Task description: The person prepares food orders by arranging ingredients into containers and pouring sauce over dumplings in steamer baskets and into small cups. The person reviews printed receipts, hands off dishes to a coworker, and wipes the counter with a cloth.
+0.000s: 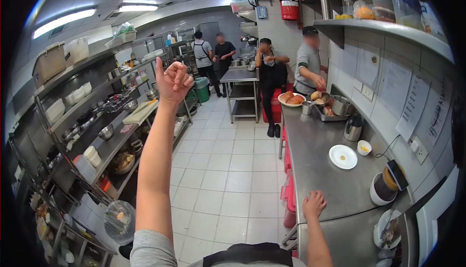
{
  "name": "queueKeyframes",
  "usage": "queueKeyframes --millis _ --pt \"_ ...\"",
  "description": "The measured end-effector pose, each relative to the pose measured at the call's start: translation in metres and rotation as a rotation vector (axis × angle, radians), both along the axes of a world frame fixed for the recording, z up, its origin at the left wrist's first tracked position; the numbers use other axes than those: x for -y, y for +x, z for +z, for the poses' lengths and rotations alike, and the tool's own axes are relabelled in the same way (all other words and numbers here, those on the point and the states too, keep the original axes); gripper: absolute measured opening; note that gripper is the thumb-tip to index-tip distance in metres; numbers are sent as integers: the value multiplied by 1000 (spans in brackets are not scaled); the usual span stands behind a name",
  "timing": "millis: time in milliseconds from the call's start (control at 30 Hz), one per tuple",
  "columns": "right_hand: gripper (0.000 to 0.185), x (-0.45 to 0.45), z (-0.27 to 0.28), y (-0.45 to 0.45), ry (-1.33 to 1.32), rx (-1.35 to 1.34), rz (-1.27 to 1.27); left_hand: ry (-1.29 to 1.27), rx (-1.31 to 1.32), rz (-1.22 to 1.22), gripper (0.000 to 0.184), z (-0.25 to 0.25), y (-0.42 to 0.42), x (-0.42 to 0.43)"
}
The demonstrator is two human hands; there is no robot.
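Note:
My left hand is raised high in front of me, the arm stretched upward, with its fingers curled in and the thumb pointing up; nothing shows in it. On the right, my right hand rests on the steel counter near its left edge, fingers spread a little and holding nothing. Beyond that hand, a white plate with a small yellowish piece on it lies on the counter, beside a small white bowl with yellow bits.
Steel shelves with bowls line the left. Beyond the tiled floor are a steel table and several people, one person at the counter's far end. A wall shelf overhangs the counter; a kettle stands by the wall.

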State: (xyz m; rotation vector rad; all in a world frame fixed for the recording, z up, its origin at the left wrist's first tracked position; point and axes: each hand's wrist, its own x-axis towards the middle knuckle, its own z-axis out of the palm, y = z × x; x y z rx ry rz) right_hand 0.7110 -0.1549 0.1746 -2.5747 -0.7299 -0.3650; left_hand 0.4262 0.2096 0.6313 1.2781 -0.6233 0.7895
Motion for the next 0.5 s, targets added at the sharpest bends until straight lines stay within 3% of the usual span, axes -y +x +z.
queueKeyframes --millis 67,167,200,300,333,433,467,500 --pt "35 1 3 3 -8 5 2 29 11 -37 66 -5 -3 -23" --pt "35 0 -2 4 -3 31 12 -394 37 409 71 -3 1 28" --pt "35 -1 -4 4 0 52 10 -306 39 252 78 -7 -3 24" --pt "35 -3 -8 8 1 73 20 -374 -9 307 80 -22 -16 16" --pt "35 -2 -10 7 -2 69 25 -235 -61 197 81 -32 -29 0" --pt "35 0 -7 7 -15 45 29 54 17 -470 82 -49 -42 -34" --pt "35 0 -7 4 -12 46 30 48 5 -366 82 -55 -48 -39" --pt "36 1 -5 5 -6 51 29 -140 -25 -59 82 -57 -54 -31"
